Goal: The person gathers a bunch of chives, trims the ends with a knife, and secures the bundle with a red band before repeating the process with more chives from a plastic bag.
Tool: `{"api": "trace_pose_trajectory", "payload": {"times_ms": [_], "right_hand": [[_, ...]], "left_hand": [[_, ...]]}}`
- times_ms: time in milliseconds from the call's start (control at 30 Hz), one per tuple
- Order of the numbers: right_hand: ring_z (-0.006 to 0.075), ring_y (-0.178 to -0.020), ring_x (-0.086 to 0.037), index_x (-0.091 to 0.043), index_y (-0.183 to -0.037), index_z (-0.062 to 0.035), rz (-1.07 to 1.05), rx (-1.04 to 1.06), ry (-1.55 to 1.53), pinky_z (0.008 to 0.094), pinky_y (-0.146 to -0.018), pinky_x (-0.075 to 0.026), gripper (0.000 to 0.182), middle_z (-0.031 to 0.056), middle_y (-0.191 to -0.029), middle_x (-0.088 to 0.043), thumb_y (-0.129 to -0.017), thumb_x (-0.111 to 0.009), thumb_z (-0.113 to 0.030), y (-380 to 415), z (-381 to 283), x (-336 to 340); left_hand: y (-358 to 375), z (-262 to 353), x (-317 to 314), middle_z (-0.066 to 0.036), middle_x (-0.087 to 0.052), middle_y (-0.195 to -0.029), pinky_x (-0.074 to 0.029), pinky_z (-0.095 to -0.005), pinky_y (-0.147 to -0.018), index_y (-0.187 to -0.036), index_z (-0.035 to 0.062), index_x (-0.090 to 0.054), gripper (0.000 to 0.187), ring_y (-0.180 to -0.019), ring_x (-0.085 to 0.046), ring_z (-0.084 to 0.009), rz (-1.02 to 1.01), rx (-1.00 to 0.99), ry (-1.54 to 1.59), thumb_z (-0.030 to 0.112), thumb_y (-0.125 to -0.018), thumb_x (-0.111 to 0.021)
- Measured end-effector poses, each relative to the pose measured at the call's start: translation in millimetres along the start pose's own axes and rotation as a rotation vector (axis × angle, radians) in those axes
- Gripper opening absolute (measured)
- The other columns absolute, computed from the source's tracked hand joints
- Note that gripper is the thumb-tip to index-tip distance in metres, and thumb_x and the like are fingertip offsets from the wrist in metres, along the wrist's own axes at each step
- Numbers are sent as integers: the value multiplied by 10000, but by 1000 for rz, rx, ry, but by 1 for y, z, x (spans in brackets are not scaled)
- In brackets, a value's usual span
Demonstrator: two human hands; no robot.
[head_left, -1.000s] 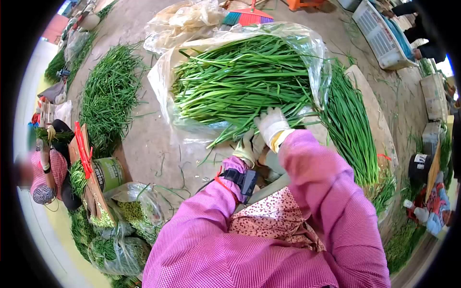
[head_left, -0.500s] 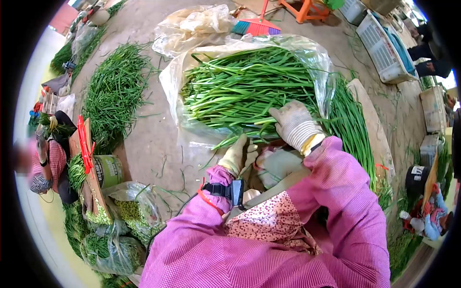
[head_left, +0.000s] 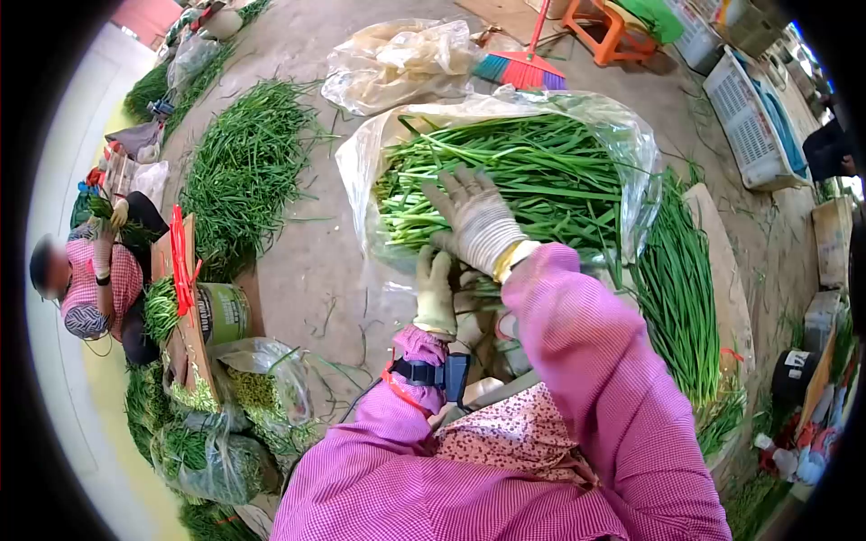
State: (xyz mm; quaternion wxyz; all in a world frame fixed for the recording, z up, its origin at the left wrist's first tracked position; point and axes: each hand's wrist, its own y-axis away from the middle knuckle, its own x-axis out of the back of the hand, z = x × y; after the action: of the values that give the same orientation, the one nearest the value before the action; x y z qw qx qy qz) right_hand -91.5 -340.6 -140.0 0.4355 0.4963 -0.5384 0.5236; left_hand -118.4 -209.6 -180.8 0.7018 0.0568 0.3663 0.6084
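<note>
A clear plastic bag (head_left: 361,162) lies open on the floor before me, filled with long green garlic chives (head_left: 541,171). My right hand (head_left: 478,216), in a pale glove with a striped cuff, rests flat on the left part of the chives with its fingers spread. Beside it, at the bag's near edge, my left hand (head_left: 436,293) in a cream glove has its fingers stretched upward and slightly apart. No held item shows in either hand. The near rim of the bag is partly hidden by my hands and right sleeve.
Another chive pile (head_left: 681,298) lies to the right, and loose greens (head_left: 244,162) to the left. Beyond the bag are crumpled plastic (head_left: 401,68), a broom (head_left: 523,68) and an orange stool (head_left: 613,36). A person (head_left: 104,270) works at far left; a white crate (head_left: 744,117) stands right.
My right hand has moved left across the chives and its fingers have spread flat. My left hand has straightened its fingers at the bag's edge. The view has shifted slightly.
</note>
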Motion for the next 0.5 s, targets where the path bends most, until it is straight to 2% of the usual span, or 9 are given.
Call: {"api": "trace_pose_trajectory", "payload": {"times_ms": [67,100,167,233,300,367,433,467,500], "right_hand": [[282,-1341,-443,-195,-1562,-127,-210,-100,-4,400,-1113,-323,914,133,-1493,-431,-860,-616,-535,-8,-5,-3],[268,-1317,-472,-240,-1549,-123,-334,-143,44,391,-1076,-365,923,121,-1485,-442,-840,-629,-568,-12,-7,-2],[265,-1289,-498,-271,-1538,-117,-386,-48,67,380,-1047,-393,898,115,-1469,-459,-842,-627,-559,-12,-4,1],[304,-1271,-498,-382,-1480,-101,-291,-58,-117,430,-1066,-379,800,133,-1409,-507,-851,-630,-528,-13,5,11],[320,-1301,-464,-411,-1460,-96,13,-33,-88,457,-1108,-331,769,143,-1387,-520,-859,-616,-531,-22,22,9],[335,-1412,-330,-352,-1491,-79,81,-158,-80,454,-1185,-211,816,170,-1501,-395,-864,-623,-525,-43,35,4],[310,-1458,-251,-262,-1529,-73,-40,-236,-140,489,-1188,-182,903,164,-1554,-318,-873,-545,-625,-65,51,-8],[299,-1431,-317,-228,-1533,-45,-94,-262,-185,441,-1167,-254,968,171,-1533,-352,-853,-567,-645,-69,48,9],[293,-1324,-479,-200,-1537,-37,-442,-364,-297,398,-1097,-368,1005,181,-1434,-488,-840,-583,-651,-74,48,29]], "left_hand": [[-40,-14,45,-38,-595,-1018,-494,-391,-860,-1097,132,-540,199,-950,-604,-191,-137,-15,-39,282,-967,-524],[-54,-16,57,-40,-597,-1035,-487,-396,-883,-1089,141,-548,205,-974,-602,-199,-171,-23,-70,307,-972,-528],[-51,-3,45,-20,-605,-1047,-477,-377,-887,-1096,154,-566,234,-1006,-588,-178,-168,51,86,357,-984,-537],[-48,0,36,-5,-610,-1039,-472,-370,-881,-1133,157,-572,288,-998,-572,-168,-104,20,107,404,-985,-546],[-45,-1,32,-25,-614,-1102,-476,-371,-896,-1175,143,-568,311,-1047,-578,-185,-39,-2,97,375,-970,-593],[-38,-1,18,-26,-611,-1106,-491,-380,-879,-1192,133,-548,324,-1064,-574,-180,-51,-36,119,351,-961,-615],[-36,0,15,-55,-544,-1251,-505,-484,-869,-1303,142,-418,495,-1063,-582,-251,-17,-52,-25,381,-935,-647],[-34,4,9,-59,-529,-1266,-503,-493,-856,-1317,147,-399,526,-1052,-585,-261,-16,-18,-18,394,-928,-654],[-32,7,2,-64,-513,-1282,-501,-503,-844,-1330,152,-379,558,-1040,-587,-271,-13,16,-10,407,-921,-661]]}}
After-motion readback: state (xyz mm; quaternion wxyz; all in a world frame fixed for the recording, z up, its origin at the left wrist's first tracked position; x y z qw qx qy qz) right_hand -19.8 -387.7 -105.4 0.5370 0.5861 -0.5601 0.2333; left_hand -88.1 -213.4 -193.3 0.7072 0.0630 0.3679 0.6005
